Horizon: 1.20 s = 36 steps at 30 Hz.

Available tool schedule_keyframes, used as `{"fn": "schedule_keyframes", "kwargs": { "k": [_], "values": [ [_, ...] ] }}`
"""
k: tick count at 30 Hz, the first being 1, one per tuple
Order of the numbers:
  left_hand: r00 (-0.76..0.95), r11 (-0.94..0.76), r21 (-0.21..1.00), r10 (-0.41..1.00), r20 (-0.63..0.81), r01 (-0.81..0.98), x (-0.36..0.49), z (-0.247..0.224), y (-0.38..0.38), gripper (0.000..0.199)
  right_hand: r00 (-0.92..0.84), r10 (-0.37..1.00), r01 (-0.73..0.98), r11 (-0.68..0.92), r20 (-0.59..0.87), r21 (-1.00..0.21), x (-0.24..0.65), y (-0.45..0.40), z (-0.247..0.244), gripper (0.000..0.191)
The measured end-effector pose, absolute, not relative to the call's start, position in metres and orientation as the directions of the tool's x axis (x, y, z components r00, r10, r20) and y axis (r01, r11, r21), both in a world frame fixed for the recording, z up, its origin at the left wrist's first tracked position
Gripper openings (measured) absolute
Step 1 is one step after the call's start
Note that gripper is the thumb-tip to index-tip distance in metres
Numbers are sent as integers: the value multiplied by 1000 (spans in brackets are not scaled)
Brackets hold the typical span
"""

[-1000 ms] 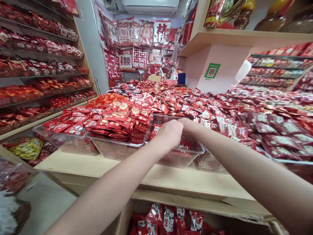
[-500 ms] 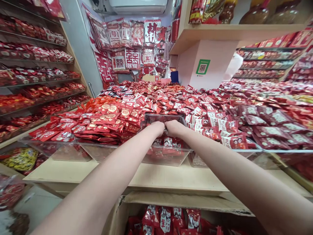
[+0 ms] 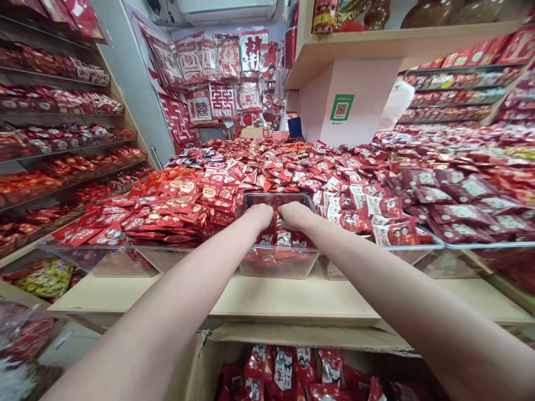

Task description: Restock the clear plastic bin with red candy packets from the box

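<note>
Left hand (image 3: 259,216) and right hand (image 3: 295,215) both sit over the back half of a clear plastic tray (image 3: 279,266), just beside each other, backs up. Fingers curl down into the tray, with the tips hidden behind the knuckles. Grip looks narrow on both hands, but cannot tell if either one holds anything.

Red foil packets (image 3: 284,250) lie loose in the tray, directly under and just in front of both hands, some with white labels. The tray sits near the front edge of the light wood surface (image 3: 292,301), between other clear trays. To its left, a heaped tray of red and orange packets (image 3: 175,209); to its right, red-and-white packets (image 3: 355,209) and then dark red packets with white labels (image 3: 460,206). A mound of mixed red packets (image 3: 259,159) fills the back of the surface.

Under the front edge, an open cardboard box (image 3: 200,367) holds more red packets (image 3: 284,370). Shelves of red packets (image 3: 62,142) run up the left side. Red paper decorations (image 3: 221,72) cover the back wall, and a green QR sign (image 3: 341,107) is stuck on a pink pillar.
</note>
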<state>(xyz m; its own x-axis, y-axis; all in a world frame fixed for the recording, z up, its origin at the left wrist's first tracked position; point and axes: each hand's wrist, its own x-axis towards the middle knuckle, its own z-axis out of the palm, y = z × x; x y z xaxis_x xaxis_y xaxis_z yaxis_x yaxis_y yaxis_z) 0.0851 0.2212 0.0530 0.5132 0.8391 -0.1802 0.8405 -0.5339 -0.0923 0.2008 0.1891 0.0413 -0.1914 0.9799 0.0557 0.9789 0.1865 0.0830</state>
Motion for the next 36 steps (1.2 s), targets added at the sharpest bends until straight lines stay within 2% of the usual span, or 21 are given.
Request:
{"fn": "schedule_keyframes", "kwargs": {
  "k": [6, 10, 14, 19, 29, 36],
  "values": [
    [573, -582, -105, 813, -105, 806, 82, 50, 211, 33, -235, 968, 967, 224, 84, 120, 200, 192, 46, 33],
    [634, -635, -91, 772, -47, 767, 83, 51, 204, 38, -226, 971, 963, 210, 77, 172, 200, 185, 59, 25],
    [657, -663, -82, 749, -88, 745, 86, 50, 206, 33, -191, 978, 956, 168, 79, 241, 202, 173, 60, 24],
    [651, -666, -86, 743, -153, 741, 90, 46, 211, 30, -260, 966, 903, 237, 16, 360, 206, 174, 47, 29],
    [601, -615, -72, 785, -150, 785, 94, 49, 204, 32, -238, 971, 906, 226, -9, 357, 206, 199, 48, 33],
    [617, -626, -62, 778, -119, 777, 97, 47, 204, 33, -262, 964, 895, 227, 40, 384, 211, 187, 48, 30]
  ]
}}
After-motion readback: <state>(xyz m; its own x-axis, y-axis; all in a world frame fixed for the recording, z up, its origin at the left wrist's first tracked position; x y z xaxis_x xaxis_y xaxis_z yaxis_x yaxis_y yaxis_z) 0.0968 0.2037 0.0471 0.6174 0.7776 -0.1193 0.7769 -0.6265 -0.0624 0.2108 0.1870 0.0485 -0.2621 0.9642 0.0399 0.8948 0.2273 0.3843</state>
